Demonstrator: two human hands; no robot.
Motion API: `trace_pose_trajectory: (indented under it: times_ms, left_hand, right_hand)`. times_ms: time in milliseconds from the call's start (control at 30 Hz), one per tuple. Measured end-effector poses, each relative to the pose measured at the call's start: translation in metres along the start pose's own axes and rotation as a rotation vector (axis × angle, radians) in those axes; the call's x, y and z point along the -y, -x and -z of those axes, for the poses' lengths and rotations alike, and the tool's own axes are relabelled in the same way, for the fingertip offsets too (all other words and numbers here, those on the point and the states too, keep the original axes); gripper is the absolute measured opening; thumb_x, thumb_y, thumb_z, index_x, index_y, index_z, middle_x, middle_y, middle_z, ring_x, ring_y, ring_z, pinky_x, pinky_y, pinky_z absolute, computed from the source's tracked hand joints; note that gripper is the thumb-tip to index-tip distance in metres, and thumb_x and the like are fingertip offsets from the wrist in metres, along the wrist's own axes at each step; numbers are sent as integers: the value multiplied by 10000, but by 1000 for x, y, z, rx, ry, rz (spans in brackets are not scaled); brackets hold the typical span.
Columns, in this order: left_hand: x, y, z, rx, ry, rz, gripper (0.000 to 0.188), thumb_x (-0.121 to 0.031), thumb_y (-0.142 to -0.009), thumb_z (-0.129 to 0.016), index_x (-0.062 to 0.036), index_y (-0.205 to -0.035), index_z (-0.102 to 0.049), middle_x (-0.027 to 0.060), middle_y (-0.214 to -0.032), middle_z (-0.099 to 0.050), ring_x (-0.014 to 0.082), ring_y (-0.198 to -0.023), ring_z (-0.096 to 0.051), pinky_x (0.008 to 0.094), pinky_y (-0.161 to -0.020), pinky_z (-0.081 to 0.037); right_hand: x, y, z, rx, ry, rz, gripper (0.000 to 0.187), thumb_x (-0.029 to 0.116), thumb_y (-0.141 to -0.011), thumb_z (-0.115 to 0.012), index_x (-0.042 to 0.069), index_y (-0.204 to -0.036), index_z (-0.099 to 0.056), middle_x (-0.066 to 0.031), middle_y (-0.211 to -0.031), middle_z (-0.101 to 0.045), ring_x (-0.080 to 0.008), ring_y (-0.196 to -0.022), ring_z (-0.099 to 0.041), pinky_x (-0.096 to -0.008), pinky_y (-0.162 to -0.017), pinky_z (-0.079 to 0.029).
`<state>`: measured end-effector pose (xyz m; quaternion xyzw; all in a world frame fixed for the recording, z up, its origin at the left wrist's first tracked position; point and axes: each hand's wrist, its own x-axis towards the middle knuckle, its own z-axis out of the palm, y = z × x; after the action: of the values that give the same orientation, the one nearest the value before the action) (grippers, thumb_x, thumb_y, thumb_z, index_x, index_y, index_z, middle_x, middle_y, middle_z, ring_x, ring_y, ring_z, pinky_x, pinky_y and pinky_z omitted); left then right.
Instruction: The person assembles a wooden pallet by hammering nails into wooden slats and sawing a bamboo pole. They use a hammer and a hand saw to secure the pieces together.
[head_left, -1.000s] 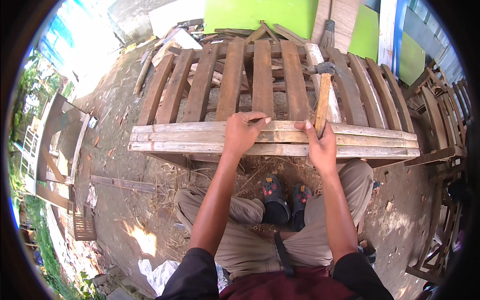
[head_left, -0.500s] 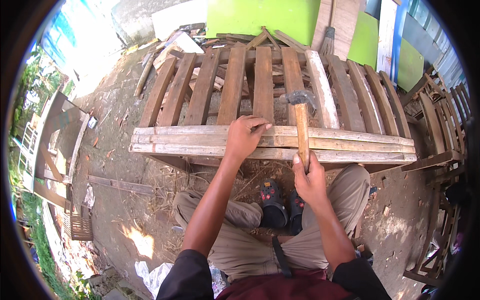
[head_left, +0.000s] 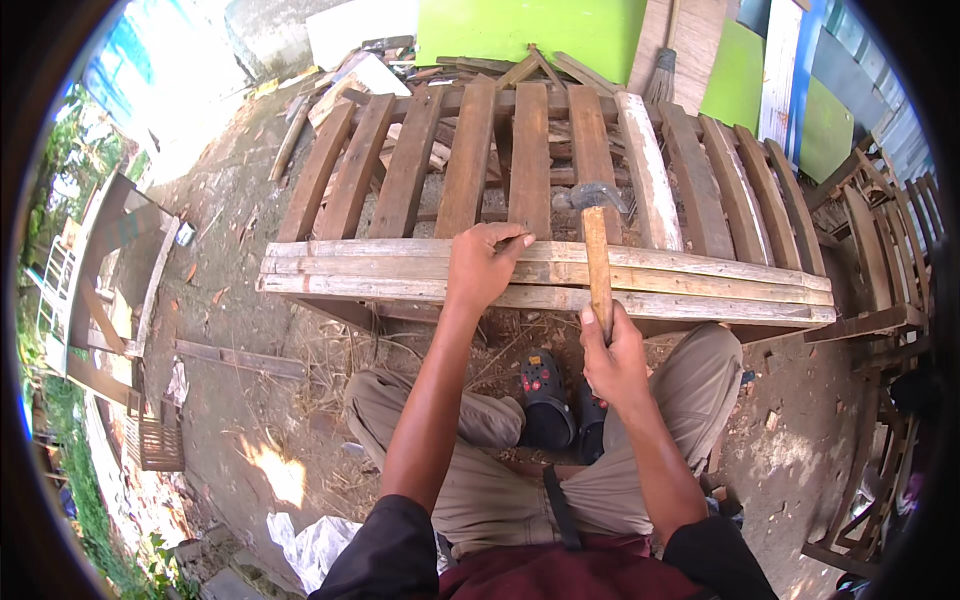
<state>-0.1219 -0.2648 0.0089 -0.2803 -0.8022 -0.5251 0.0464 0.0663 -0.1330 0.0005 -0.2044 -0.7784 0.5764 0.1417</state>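
My right hand (head_left: 615, 355) is closed round the lower handle of a hammer (head_left: 598, 260). The hammer stands nearly upright in the view, its dark metal head above the wooden slats (head_left: 463, 160). On the near edge of this slatted frame lie several long pale strips (head_left: 370, 265), side by side. My left hand (head_left: 482, 266) rests on them left of the hammer, thumb and fingers pinched together at the far strip. Whatever is between those fingertips is too small to make out.
Wood scraps (head_left: 330, 100) lie behind the frame, below a bright green panel (head_left: 530, 40). A broom (head_left: 662, 75) leans at the back. More slatted wooden furniture (head_left: 865, 240) stands at the right. A loose board (head_left: 240, 360) and a plastic bag (head_left: 310, 548) lie on the ground at left.
My left hand has shifted slightly left along the strips, still pinched. The hammer's handle has tilted a little to the left, and my right hand remains round it.
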Motion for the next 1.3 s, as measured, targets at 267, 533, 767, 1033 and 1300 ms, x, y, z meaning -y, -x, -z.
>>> trace_pose_trajectory:
  times_ms: [267, 533, 767, 1033, 1300]
  left_hand:
    - [-2, 1, 2, 49, -50, 9, 238, -187, -856, -819, -6, -1005, -783, 186, -944, -764, 293, -892, -744, 353, -803, -554]
    - [-6, 2, 2, 40, -52, 57, 231, -175, -867, -812, 3, -1010, -778, 194, -957, -762, 302, -896, -742, 359, -797, -551]
    - [2, 3, 1, 2, 7, -39, 185, -156, -878, -774, -5, -984, -761, 217, -914, -733, 390, -856, -695, 424, -737, -528]
    - [1, 5, -1, -10, -49, -67, 174, -155, -866, -781, -11, -964, -770, 193, -912, -744, 378, -876, -694, 440, -781, -533]
    - [-2, 4, -1, 3, -69, -93, 156, -152, -852, -786, -27, -944, -776, 172, -890, -746, 365, -850, -682, 437, -775, -527]
  right_hand:
    - [35, 4, 10, 69, 169, 39, 393, 374, -1074, -530, -16, -1068, -575, -201, -704, -601, -391, -629, -613, -461, -603, -455]
    - [29, 3, 16, 68, 204, 49, 396, 375, -1076, -522, -16, -1046, -577, -213, -709, -603, -417, -658, -618, -481, -639, -460]
    - [32, 7, 16, 80, 202, 30, 408, 383, -1077, -520, -19, -1034, -580, -212, -700, -596, -403, -648, -609, -481, -630, -456]
    - [19, 10, 18, 40, 228, 97, 386, 372, -1080, -534, -1, -988, -582, -50, -636, -561, -128, -565, -519, -337, -549, -440]
    - [43, 16, 18, 109, 225, 54, 379, 354, -1076, -528, -19, -1022, -571, -188, -703, -602, -363, -665, -604, -457, -620, -455]
